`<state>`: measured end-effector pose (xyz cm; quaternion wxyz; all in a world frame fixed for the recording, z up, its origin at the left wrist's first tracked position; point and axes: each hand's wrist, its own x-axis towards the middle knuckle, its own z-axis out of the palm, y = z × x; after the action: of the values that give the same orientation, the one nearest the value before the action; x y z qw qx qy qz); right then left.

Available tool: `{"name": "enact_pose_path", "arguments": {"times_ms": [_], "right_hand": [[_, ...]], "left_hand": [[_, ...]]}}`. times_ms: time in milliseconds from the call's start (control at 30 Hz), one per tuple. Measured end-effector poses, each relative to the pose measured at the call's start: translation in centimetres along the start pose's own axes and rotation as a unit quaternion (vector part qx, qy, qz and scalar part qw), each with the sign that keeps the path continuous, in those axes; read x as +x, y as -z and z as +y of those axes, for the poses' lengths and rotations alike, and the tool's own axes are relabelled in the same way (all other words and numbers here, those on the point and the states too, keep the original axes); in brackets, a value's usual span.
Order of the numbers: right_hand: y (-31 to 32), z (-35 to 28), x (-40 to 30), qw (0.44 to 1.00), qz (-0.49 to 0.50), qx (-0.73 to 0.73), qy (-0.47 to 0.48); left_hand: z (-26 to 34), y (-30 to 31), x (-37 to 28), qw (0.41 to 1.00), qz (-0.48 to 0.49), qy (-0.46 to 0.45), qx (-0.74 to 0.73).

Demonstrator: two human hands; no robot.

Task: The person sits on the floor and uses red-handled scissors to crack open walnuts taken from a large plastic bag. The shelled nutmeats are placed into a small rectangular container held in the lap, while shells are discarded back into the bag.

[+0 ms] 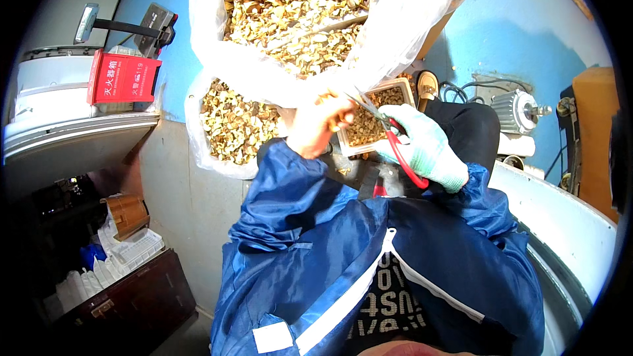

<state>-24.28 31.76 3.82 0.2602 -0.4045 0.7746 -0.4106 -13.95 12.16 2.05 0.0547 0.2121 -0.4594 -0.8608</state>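
My right hand (425,141), in a pale green knitted glove, grips red-handled scissors (398,151). Their metal blades stand slightly apart and point up-left toward my bare left hand (320,121). The left fingers are curled close to the blade tips; glare hides whether a small piece is pinched there. Below the blades sits a shallow pale tray (359,150) of small brown cut pieces. Beyond my hands, a large clear plastic bag (413,20) is full of what look like dried mushrooms (292,15). A smaller plastic bag (195,151) of similar pieces (237,126) lies to the left.
A red fire-extinguisher box (123,79) and a platform scale (123,27) stand at left. On the right are an electric motor (514,111), black cables (457,91) and a curved white surface (554,202). A shoe (427,85) is beside the tray.
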Motion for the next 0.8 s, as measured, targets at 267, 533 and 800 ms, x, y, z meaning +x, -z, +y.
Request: {"name": "enact_pose_path", "arguments": {"times_ms": [267, 533, 800], "right_hand": [[0.1, 1.4, -2.3, 0.996, -0.059, 0.055, -0.034], [2.3, 3.6, -2.6, 0.983, -0.124, 0.08, -0.104], [2.0, 4.7, -1.9, 0.992, -0.075, 0.036, -0.091]], "left_hand": [[-4.6, -0.3, -0.5, 0.995, -0.009, 0.079, -0.054], [2.5, 3.3, 3.0, 0.998, 0.032, -0.035, -0.039], [9.5, 5.9, 11.4, 0.924, 0.193, -0.16, 0.29]]}}
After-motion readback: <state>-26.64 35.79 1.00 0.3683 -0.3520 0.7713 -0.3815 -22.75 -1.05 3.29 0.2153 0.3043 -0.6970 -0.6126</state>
